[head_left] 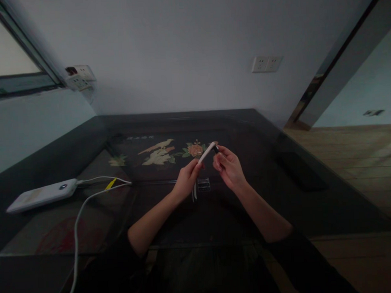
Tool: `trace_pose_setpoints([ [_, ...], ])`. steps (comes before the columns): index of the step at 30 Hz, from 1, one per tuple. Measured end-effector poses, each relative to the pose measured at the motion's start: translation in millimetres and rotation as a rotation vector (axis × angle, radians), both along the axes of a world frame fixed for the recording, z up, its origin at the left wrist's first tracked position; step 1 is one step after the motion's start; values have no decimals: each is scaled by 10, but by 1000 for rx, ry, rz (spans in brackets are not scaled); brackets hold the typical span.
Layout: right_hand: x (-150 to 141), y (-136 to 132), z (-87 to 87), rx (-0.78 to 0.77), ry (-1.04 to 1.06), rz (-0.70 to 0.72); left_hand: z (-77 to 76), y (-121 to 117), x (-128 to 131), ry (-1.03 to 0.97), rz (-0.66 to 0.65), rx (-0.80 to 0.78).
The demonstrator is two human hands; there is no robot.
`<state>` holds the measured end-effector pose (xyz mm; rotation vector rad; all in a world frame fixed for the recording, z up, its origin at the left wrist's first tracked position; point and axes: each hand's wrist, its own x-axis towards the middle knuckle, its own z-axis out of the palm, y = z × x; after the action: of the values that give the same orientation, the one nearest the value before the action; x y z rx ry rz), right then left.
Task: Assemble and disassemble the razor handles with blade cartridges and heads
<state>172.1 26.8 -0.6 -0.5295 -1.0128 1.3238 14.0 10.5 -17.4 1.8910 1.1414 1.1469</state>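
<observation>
My left hand [185,180] is closed around a slim white strip [207,153] that rises between my hands and bends over at its top. Thin pale ends [194,193] hang below that hand; whether they belong to the strip I cannot tell. With fingers pinched, my right hand [231,167] grips a small dark piece [216,149] at the strip's upper end. Its exact kind is too small and dim to make out. Just below and between the hands, a small dark rectangular thing with shiny edges [203,184] lies on the black table [250,222].
On the left lies a white power bank [42,196] with a white cable [77,238] bearing a yellow tag [110,184]. A flat black object [300,171] rests at the right. Wall sockets [267,64] are set behind the table, which has a bird-and-flower picture [159,156].
</observation>
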Motion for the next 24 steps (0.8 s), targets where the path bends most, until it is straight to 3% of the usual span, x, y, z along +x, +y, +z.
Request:
trace_pose_setpoints([
  [6, 28, 8, 9, -3, -7, -20, 37, -89, 37, 30, -87, -9],
  [14, 13, 4, 0, 18, 1, 4, 42, -16, 11, 12, 22, 17],
  [24, 19, -15, 29, 13, 3, -13, 83, -97, 22, 48, -42, 33],
])
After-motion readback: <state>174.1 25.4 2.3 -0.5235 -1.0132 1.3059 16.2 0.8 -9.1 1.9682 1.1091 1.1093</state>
